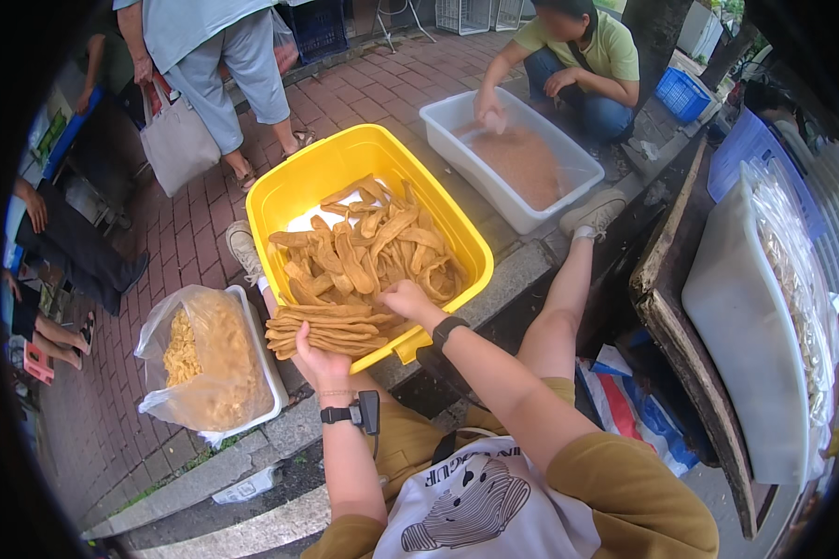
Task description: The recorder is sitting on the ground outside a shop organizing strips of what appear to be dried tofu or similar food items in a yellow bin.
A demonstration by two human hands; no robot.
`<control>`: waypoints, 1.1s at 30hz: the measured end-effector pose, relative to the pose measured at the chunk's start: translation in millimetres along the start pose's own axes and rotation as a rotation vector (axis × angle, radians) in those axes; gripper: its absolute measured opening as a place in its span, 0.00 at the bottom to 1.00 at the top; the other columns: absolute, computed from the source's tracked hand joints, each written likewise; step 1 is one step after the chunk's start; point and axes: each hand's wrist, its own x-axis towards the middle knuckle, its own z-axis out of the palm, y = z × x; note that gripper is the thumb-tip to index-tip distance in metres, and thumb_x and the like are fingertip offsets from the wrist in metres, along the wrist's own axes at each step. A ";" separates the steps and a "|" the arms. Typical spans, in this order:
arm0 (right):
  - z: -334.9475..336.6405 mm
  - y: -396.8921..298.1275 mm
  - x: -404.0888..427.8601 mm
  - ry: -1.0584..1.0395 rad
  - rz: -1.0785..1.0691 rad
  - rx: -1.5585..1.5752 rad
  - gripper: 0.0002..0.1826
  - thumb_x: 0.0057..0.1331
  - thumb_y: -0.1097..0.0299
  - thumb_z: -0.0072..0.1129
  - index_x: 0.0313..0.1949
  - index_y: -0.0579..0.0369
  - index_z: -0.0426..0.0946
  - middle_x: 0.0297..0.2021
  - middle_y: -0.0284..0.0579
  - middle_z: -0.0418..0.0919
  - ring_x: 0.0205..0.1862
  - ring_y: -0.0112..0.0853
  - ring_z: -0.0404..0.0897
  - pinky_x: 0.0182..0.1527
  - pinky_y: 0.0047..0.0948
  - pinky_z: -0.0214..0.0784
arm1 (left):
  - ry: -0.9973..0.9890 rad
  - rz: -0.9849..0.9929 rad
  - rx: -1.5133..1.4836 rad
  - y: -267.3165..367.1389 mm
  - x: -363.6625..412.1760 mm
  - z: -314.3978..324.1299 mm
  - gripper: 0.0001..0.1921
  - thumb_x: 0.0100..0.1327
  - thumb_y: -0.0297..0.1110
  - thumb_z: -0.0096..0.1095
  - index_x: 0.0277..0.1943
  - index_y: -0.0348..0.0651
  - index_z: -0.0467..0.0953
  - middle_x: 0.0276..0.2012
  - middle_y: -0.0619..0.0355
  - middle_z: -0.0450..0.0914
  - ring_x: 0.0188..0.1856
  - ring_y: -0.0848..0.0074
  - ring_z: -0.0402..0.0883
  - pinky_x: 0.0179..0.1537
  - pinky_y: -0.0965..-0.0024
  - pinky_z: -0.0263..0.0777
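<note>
A bundle of flattened brown preserved vegetable strips (325,330), stacked in layers, rests in my left hand (325,362) over the near left rim of a yellow plastic tub (472,234). Inside the tub, my right hand (412,302) is bent down at the near side of a loose heap of similar brown strips (384,241). Its fingertips are hidden, so whether they grip a strip is not visible. Part of a white lining or surface (307,221) shows under the heap at the far left. The tub sits between my legs.
Left of the tub stands a white tray (276,384) with a plastic bag of yellowish shredded food (217,356). Ahead, a crouching person (580,70) reaches into a translucent bin (517,209) of reddish granular material. A wooden board (699,391) and white bin (734,314) stand right. Pedestrians pass left.
</note>
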 end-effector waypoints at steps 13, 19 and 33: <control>1.3 6.5 2.9 -0.195 -0.057 0.345 0.25 0.57 0.63 0.59 0.49 0.70 0.74 0.45 0.49 0.78 0.48 0.30 0.74 0.52 0.24 0.62 | 0.006 -0.011 -0.069 -2.6 19.6 -34.9 0.22 0.58 0.39 0.56 0.53 0.38 0.70 0.51 0.50 0.76 0.53 0.60 0.73 0.59 0.59 0.63; -7.3 -2.9 -7.5 -0.110 -0.160 0.328 0.16 0.61 0.69 0.54 0.48 0.62 0.77 0.34 0.32 0.76 0.33 0.20 0.69 0.37 0.18 0.60 | 0.037 -0.059 -0.141 -2.2 11.7 -19.3 0.17 0.58 0.36 0.58 0.49 0.40 0.72 0.46 0.54 0.78 0.49 0.64 0.76 0.55 0.60 0.67; 5.8 14.7 -8.6 -0.006 -0.407 -0.549 0.16 0.59 0.67 0.51 0.44 0.59 0.78 0.45 0.59 0.74 0.50 0.52 0.71 0.53 0.37 0.64 | 0.024 -0.068 -0.153 -1.4 12.7 -20.1 0.17 0.56 0.35 0.60 0.48 0.39 0.72 0.44 0.54 0.78 0.47 0.65 0.76 0.52 0.61 0.70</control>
